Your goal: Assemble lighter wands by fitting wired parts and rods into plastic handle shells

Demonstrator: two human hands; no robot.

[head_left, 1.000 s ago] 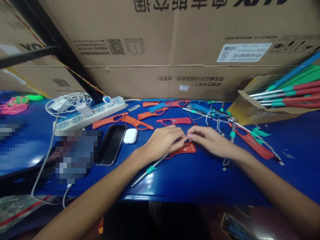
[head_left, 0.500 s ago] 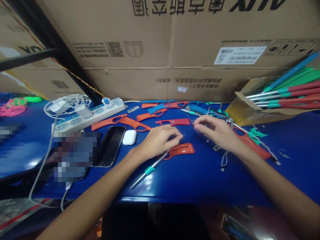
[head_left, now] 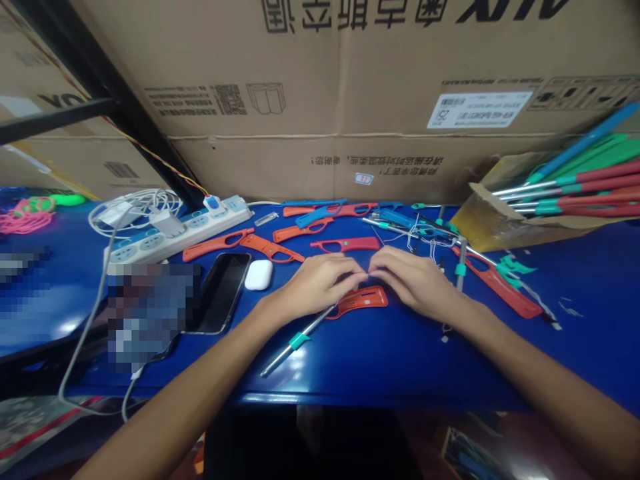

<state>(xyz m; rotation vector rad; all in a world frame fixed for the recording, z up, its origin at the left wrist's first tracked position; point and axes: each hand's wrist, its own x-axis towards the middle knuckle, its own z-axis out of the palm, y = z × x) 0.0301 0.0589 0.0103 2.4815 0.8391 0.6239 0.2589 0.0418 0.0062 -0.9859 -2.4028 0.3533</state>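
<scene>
My left hand (head_left: pixel 320 283) and my right hand (head_left: pixel 413 280) meet fingertip to fingertip over an orange plastic handle piece (head_left: pixel 360 300) on the blue table (head_left: pixel 380 360). Both hands pinch something thin between them, perhaps a string; it is too small to name. A metal rod with a teal collar (head_left: pixel 295 343) runs out from under my left hand toward the table's front edge. A white string end (head_left: pixel 445 330) trails below my right wrist.
Several orange, red and blue handle pieces (head_left: pixel 345 245) and tangled string (head_left: pixel 425 240) lie behind my hands. A phone (head_left: pixel 220 290), white earbud case (head_left: pixel 259 274) and power strip (head_left: pixel 175 230) sit to the left. A cardboard box of rods (head_left: pixel 550 200) stands at right; large cartons (head_left: pixel 350 100) back the table.
Half a second ago my right hand was lifted away toward the string pile at the back right; it has come back down, and its fingertips meet my left hand's again.
</scene>
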